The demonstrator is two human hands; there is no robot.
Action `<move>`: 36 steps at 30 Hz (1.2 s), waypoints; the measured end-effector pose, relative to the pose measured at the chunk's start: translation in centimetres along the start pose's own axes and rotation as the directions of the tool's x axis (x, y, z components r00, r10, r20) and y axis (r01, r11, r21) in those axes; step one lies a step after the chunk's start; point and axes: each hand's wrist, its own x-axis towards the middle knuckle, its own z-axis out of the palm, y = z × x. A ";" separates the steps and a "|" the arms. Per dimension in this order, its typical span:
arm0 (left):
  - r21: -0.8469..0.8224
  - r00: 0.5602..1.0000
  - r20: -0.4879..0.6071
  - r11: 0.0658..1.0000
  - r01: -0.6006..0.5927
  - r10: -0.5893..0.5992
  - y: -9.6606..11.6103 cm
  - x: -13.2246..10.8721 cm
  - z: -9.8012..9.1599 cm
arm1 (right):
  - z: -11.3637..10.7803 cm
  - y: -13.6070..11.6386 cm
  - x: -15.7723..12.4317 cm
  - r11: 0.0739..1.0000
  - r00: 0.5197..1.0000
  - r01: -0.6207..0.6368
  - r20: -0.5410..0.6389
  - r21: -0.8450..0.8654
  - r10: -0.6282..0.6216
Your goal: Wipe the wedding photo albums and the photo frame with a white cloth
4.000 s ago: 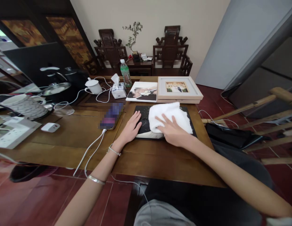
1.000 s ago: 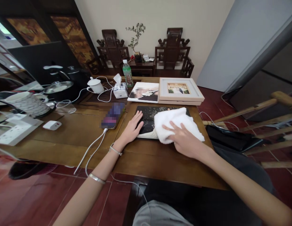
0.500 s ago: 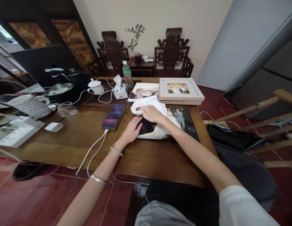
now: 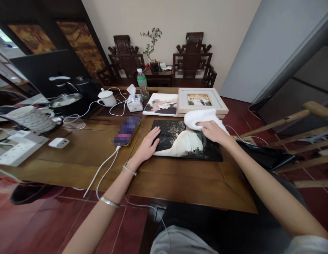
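A dark photo panel [image 4: 169, 137] showing a white wedding dress lies flat on the wooden table. My left hand [image 4: 148, 144] rests on its left edge, fingers stretched out and holding nothing. Bunched in my right hand [image 4: 213, 132] is a white towel [image 4: 201, 118], which lies over the panel's upper right part and hides what is printed there. Just behind the panel are a smaller photo print [image 4: 164, 105] and a light wooden picture frame [image 4: 202, 100] with a photo in it. The towel's far edge comes close to that frame.
A charging phone [image 4: 126, 131] lies left of the panel, its white cable [image 4: 105, 165] trailing over the table's front edge. Further back stand a tissue box [image 4: 135, 103], a green-labelled bottle [image 4: 142, 84] and a lidded cup [image 4: 107, 98]. A power strip [image 4: 19, 150] sits far left.
My right hand has slid the towel rightward across the panel, from its upper left to its upper right. The dress and the panel's left part are now uncovered. My left hand stays at the left edge.
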 end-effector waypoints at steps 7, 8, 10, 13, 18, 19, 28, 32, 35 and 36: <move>0.013 1.000 -0.012 1.000 -0.001 0.001 0.0 0.0 0.0 | 0.9 -2.4 -7.9 0.977 0.984 0.157 0.101 -0.142 -0.144; 0.016 1.000 -0.009 1.000 -0.002 0.002 0.0 0.0 0.0 | 0.9 -3.3 -9.2 0.974 0.979 0.182 0.117 -0.137 -0.166; 0.019 1.000 -0.007 1.000 -0.004 0.004 0.0 0.0 0.0 | 0.9 -5.1 -11.7 0.968 0.970 0.217 0.137 -0.126 -0.200; 0.020 1.000 -0.010 1.000 -0.005 0.005 -0.1 0.0 0.1 | 0.9 -7.2 -14.4 0.962 0.958 0.256 0.156 -0.093 -0.240; 0.015 1.000 -0.010 1.000 -0.005 0.005 -0.1 0.0 0.1 | 0.5 -7.3 -13.7 0.967 0.952 0.254 0.185 -0.031 -0.244; 0.015 1.000 -0.008 1.000 -0.003 0.003 -0.1 0.0 0.0 | 0.4 -6.8 -12.7 0.969 0.954 0.246 0.183 -0.022 -0.238; 0.010 1.000 0.005 1.000 -0.001 0.001 0.0 0.0 -0.1 | -0.5 0.2 -2.0 0.981 0.981 0.176 0.092 -0.077 -0.169; 0.009 1.000 0.016 1.000 0.009 -0.009 0.0 0.0 -0.2 | 0.0 1.1 -0.7 0.980 0.985 0.164 0.070 -0.117 -0.156; 0.005 1.000 0.013 1.000 0.007 -0.007 0.1 0.0 -0.2 | 0.7 0.2 -2.4 0.982 0.988 0.154 0.043 -0.113 -0.150; 0.005 1.000 0.011 1.000 0.006 -0.007 0.1 0.0 -0.2 | 1.0 -0.3 -3.4 0.981 0.987 0.157 0.043 -0.111 -0.153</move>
